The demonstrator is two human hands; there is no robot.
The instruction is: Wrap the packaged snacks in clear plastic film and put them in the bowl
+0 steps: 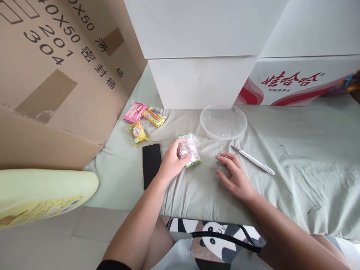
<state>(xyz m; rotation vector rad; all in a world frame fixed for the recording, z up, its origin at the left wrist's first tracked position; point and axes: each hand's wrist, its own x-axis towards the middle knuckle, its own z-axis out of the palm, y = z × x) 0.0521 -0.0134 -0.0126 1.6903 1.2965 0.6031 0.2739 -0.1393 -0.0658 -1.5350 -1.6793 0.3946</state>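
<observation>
My left hand (173, 159) grips a clear plastic packet (192, 150) with green edges, its thumb and fingers closed on the packet's left side. What the packet contains is hard to make out. My right hand (234, 174) rests on the pale green cloth, fingers apart and holding nothing. Just beyond its fingertips lies a white-handled craft knife (254, 160), its thin tip pointing up and left. A round translucent plastic bowl (223, 133) stands behind the two hands. To the left of my left hand a dark-screened phone (151, 163) lies flat.
Three small wrapped snacks, one pink (135, 112), one yellow striped (155, 117) and one yellow (138, 132), lie at the back left. White boxes (199, 82) form a wall behind. A large cardboard box (92, 108) and a pale green bottle (47, 191) stand left.
</observation>
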